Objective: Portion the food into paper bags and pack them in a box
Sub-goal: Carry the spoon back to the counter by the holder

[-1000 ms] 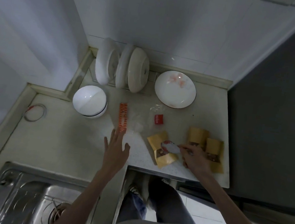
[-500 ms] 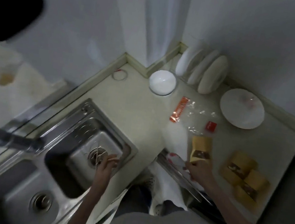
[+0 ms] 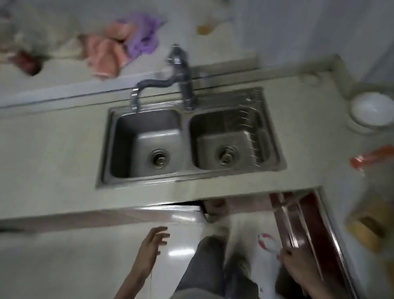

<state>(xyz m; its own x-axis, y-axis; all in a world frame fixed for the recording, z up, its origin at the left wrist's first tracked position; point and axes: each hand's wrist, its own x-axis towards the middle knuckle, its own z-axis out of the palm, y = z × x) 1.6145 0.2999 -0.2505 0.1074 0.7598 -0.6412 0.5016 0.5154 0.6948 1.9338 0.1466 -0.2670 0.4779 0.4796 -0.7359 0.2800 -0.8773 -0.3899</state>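
Nearest, the left hand (image 3: 152, 240) hangs over the floor (image 3: 53, 263) below the table's front edge, fingers spread loosely and holding nothing. The right hand (image 3: 297, 263) is lower right, fingers closed on the end of a white and red object (image 3: 267, 243), possibly a spoon or scoop, though blur hides its shape. Just beyond it stands an open dark red cabinet door (image 3: 312, 224) under the table (image 3: 38, 152). Farther right, on the table, lie blurred yellow-brown paper bags (image 3: 367, 224), with an orange-red packet (image 3: 373, 156) beyond them. In the middle sits a steel double sink (image 3: 191, 148) with its tap (image 3: 176, 75) behind. A white bowl (image 3: 373, 110) rests at far right; pink and purple cloths (image 3: 121, 47) lie on the far ledge.
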